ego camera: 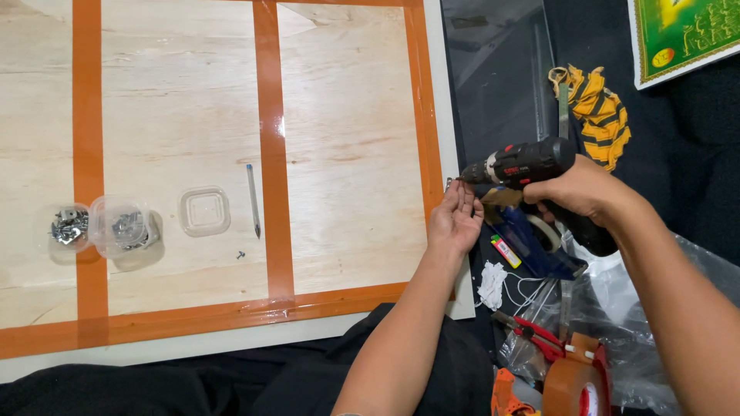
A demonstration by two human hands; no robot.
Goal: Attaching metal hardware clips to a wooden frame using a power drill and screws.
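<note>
A black drill (532,166) is gripped by the closed right hand (582,189), its bit aimed at the board's (347,154) right edge. There a small metal piece (449,183) is pinched by the left hand's (455,219) fingertips (461,192).

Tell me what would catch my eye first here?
A black cordless drill in the right hand, its tip at the board's right edge, where the left hand steadies something small. The pale wooden board crossed by orange tape strips fills the left, with small clear tubs on it.

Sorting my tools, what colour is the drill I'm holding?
The drill is black with red accents, seen in the head view.
</note>
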